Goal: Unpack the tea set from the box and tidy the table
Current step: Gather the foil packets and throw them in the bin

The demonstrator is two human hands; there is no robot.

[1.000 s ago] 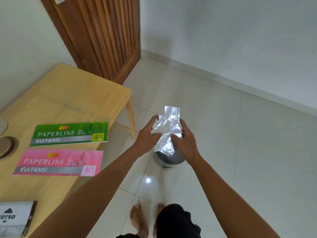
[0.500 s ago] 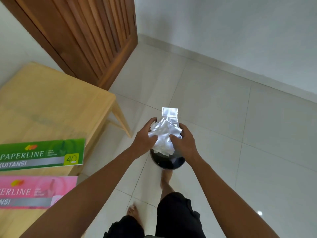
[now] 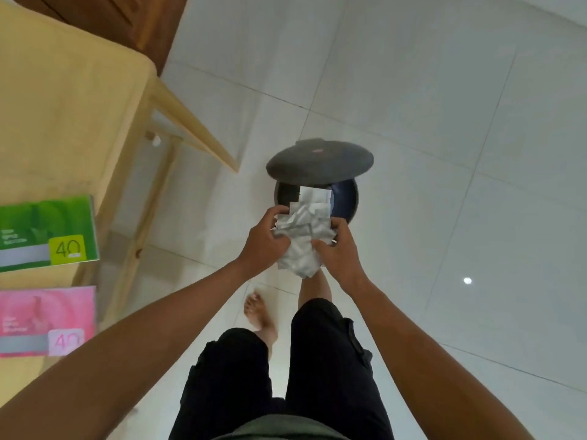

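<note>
Both hands hold one crumpled bundle of white wrapping paper [image 3: 301, 239] just above the open mouth of a round dark pedal bin [image 3: 346, 201] on the floor. My left hand [image 3: 263, 242] grips the bundle's left side and my right hand [image 3: 336, 252] grips its right side. The bin's dark lid [image 3: 319, 160] stands raised behind the opening. My right foot is hidden behind the paper, at the bin's base. No tea set or box is in view.
A light wooden table [image 3: 63, 100] fills the left side, its leg [image 3: 190, 122] slanting toward the bin. A green receipt book [image 3: 47, 233] and a pink one [image 3: 47, 319] lie at its near edge. A wooden door [image 3: 136, 20] stands behind. White tiles lie to the right.
The bin's lid has swung up and open. I have stepped closer and my view has tilted down, so the paper bundle now hangs over the bin's opening.
</note>
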